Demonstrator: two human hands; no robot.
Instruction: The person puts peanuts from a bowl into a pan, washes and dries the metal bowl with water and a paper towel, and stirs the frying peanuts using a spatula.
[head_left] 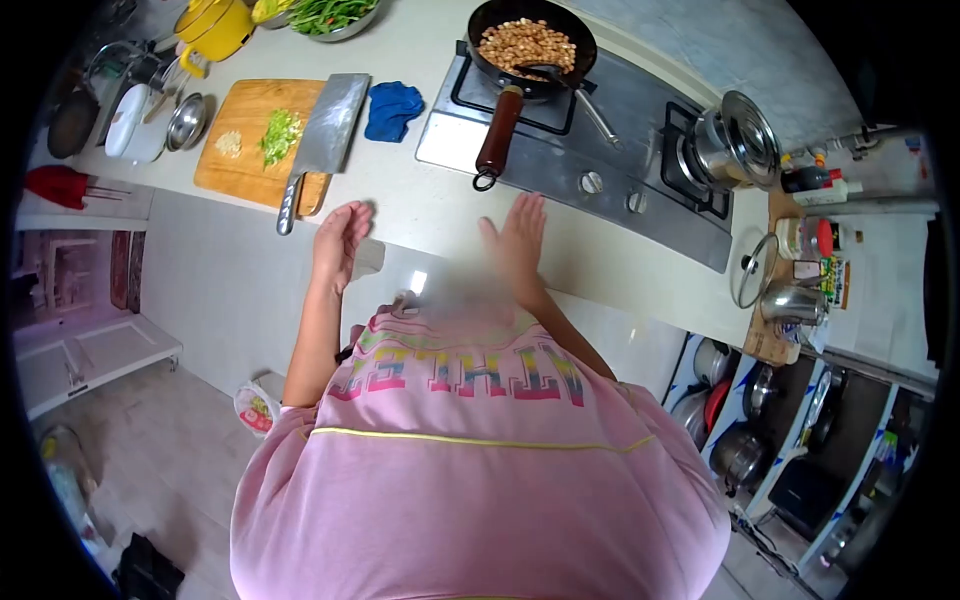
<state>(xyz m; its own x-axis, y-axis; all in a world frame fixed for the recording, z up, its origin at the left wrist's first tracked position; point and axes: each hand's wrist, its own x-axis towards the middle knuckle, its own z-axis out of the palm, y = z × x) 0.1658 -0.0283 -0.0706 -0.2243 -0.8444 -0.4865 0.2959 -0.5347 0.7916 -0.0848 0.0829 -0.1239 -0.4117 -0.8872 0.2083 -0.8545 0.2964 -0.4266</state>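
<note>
My left hand (343, 242) is at the counter's front edge, just below the cutting board, its fingers loosely curled but apart and holding nothing. My right hand (519, 238) is stretched flat near the front of the stove, also holding nothing. On the wooden cutting board (240, 120) lie chopped green pieces (281, 137) and a small pile of minced white bits (229, 144). A cleaver (331, 125) rests along the board's right side. A wok (482, 60) on the left burner holds browned peanut-like pieces (525, 45) and a spatula (598, 118); its wooden handle (499, 135) points toward me.
A folded blue cloth (393, 111) lies between cleaver and stove (640, 150). A lidded steel pot (725, 140) sits on the right burner. A metal bowl (187, 122) and a yellow pot (218, 28) stand at left, with a bowl of greens (332, 15) behind.
</note>
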